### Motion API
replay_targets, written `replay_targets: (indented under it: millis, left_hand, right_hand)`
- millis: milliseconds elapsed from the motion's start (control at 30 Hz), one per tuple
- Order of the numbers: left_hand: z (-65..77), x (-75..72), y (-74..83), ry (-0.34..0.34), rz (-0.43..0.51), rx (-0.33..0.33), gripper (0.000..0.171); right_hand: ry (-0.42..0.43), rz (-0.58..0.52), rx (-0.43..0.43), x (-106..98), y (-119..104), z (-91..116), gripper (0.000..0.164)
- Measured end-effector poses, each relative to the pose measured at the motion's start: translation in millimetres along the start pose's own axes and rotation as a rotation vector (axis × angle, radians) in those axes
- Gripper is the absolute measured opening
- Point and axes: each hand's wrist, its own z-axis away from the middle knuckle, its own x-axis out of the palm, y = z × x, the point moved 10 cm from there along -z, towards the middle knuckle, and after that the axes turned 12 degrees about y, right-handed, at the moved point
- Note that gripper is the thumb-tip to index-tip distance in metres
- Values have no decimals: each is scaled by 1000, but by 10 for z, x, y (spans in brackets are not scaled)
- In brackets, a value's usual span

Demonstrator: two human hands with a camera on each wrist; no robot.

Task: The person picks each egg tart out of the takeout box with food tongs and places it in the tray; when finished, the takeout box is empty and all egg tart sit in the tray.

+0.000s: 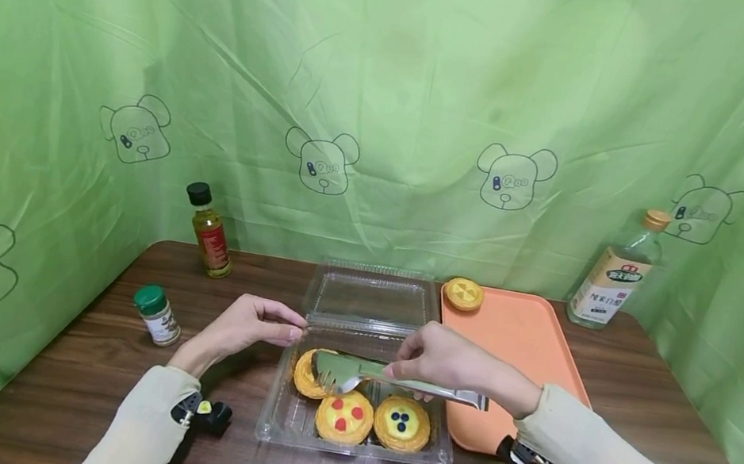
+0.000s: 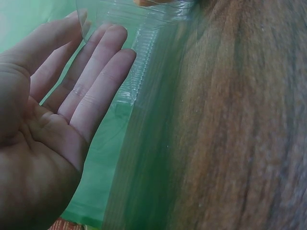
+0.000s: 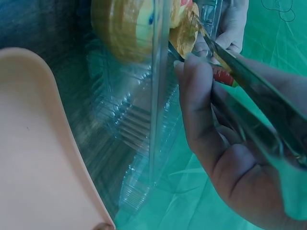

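Note:
A hinged clear plastic box (image 1: 266,431) stands with its lid laid back, several tarts inside. My left hand (image 1: 257,323) pinches its left rim between thumb and forefinger, the other fingers extended in the left wrist view. My right hand (image 1: 442,361) grips metal serving tongs (image 1: 459,396) from above. Their fork-like end lies over the left tart (image 1: 304,376), partly hiding it; whether they clamp it I cannot tell. Closer to the front sit a tart with red pieces (image 1: 344,416) and one with blue berries (image 1: 402,424). In the right wrist view, the tongs (image 3: 254,76) reach past the box wall.
An orange tray (image 1: 521,343) adjoins the box's right side, a lattice-topped tart (image 1: 464,295) at its far left corner. On the left stand an oil bottle (image 1: 211,236) and a green-capped jar (image 1: 157,315). A vinegar bottle (image 1: 613,280) stands back right, before a green curtain (image 1: 411,69).

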Motion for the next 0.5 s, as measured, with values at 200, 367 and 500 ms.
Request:
replay_targets:
  millis: [200,367,500]
  left_hand:
    - [-9,-7,-18,5,5,7,31]
    - [-1,4,-24,-3,-1,7,31]
    - [0,-1,-13,3,0,-4,31]
  right_hand:
    - [10,-25,-3,6,18,12,15]
    - [13,-45,-15,6,35,19,14]
    - [21,-55,-28,3,39,18,15]
